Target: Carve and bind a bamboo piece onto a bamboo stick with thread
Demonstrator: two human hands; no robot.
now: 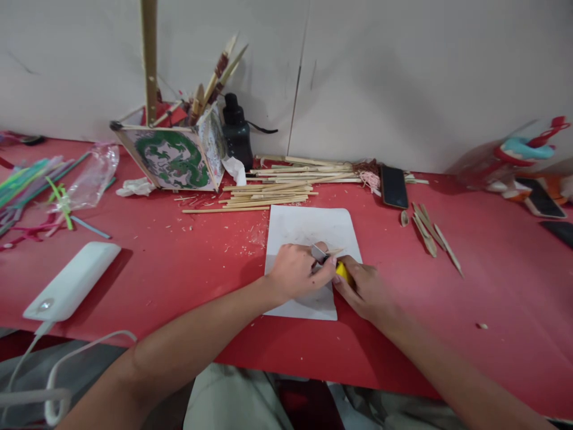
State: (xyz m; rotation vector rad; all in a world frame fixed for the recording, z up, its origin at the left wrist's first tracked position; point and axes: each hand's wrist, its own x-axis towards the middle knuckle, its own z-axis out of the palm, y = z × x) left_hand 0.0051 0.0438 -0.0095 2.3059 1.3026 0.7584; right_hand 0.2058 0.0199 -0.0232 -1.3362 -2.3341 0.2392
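Above a white sheet of paper [308, 224], my left hand [293, 269] is closed around a pale wooden stick [336, 251], most of it hidden by the fingers; its pointed end shows. My right hand [364, 286] grips the yellow handle of a utility knife [343, 272]. The knife's grey blade [318, 253] lies close against my left fingers and the stick. Both hands nearly touch. Faint shavings and smudges mark the paper.
Bamboo sticks [268, 195] lie behind the paper, near a decorated box [172, 158] and a black bottle [236, 134]. A phone [394, 186] and carved pieces [430, 230] are to the right. A white power bank [74, 280] and colourful pipe cleaners [31, 188] are left.
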